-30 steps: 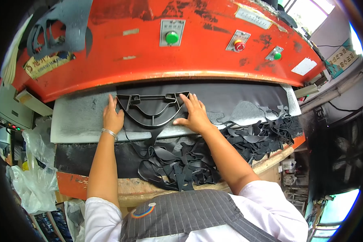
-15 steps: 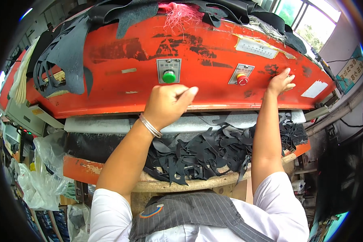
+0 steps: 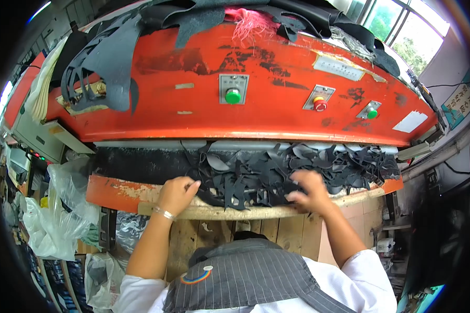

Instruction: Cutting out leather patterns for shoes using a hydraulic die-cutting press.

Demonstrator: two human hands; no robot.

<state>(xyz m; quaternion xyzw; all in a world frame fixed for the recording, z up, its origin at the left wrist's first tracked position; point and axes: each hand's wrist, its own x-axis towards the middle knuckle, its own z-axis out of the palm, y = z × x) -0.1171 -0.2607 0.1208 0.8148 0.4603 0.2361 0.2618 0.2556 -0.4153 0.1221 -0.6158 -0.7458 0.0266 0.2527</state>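
Observation:
A tangled heap of black leather-like offcuts (image 3: 256, 172) spreads over the machine's dark bed (image 3: 136, 161). My left hand (image 3: 176, 197), with a silver bangle on its wrist, is at the wooden front edge, just left of the heap. Its fingers look curled in, and I see nothing in them. Over the heap's front, to the right, my right hand (image 3: 312, 194) has its thumb and fingers apart. It is slightly blurred, and whether it touches the offcuts cannot be made out.
Behind the bed rises a red machine beam (image 3: 193, 117) with a green button (image 3: 233, 96), a red stop knob (image 3: 319, 104) and a smaller green button (image 3: 371, 112). Black sheets (image 3: 96, 68) drape over its top. Clear plastic bags (image 3: 62, 208) hang at left.
Both hands have come down from the red beam to the bed's front edge. My right hand has uncovered the smaller green button. The beam's lower edge now hides more of the pale strip beneath it.

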